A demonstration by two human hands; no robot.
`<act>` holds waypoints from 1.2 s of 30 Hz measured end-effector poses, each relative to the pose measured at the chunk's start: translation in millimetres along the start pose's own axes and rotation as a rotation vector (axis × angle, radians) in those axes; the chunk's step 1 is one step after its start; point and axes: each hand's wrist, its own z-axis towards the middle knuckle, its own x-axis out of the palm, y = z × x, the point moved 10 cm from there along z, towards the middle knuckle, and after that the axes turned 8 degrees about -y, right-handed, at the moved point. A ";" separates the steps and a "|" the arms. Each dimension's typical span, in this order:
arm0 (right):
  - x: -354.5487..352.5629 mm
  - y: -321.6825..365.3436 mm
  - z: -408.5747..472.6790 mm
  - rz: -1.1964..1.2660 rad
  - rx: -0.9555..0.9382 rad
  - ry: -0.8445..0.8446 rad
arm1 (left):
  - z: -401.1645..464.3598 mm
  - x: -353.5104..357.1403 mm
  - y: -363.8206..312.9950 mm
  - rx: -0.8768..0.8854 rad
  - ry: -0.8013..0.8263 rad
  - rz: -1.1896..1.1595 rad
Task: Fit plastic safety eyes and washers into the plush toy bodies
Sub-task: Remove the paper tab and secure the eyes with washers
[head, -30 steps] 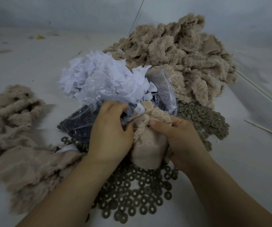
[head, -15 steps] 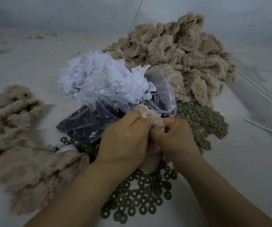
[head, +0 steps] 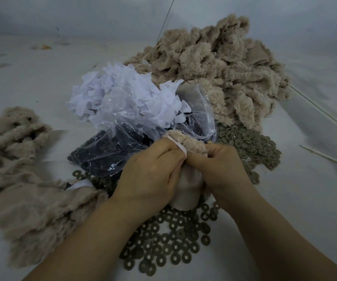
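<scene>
I hold one beige plush toy body [head: 186,189] between both hands at the middle of the table. My left hand [head: 151,171] grips its left side, fingers curled over the fuzzy top edge. My right hand [head: 220,165] pinches its right side, thumb meeting the left fingers. The eye itself is hidden under my fingers. A clear plastic bag of black safety eyes [head: 111,151] lies just behind my left hand. Grey-green washers [head: 171,240] are scattered under and in front of the body, with more washers [head: 250,142] to the right.
A big heap of beige plush bodies [head: 220,72] fills the back right. Another pile of plush bodies [head: 21,191] lies at the left. White paper scraps [head: 123,96] sit on top of the bag. Thin white sticks [head: 325,159] lie at the right.
My left hand left the bag and came onto the plush body beside my right hand. The small black eye seen on the body a second ago is now covered by my fingers.
</scene>
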 end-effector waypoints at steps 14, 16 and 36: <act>-2.4 -15.4 2.4 0.091 0.135 -0.002 | -1.6 1.4 -2.6 0.068 0.041 0.007; 0.1 -16.6 1.6 0.116 0.155 0.027 | -0.4 -1.0 2.8 -0.006 0.030 -0.095; 5.8 -11.7 -1.3 0.072 0.112 0.071 | -6.0 2.9 48.5 -0.560 -0.053 -0.348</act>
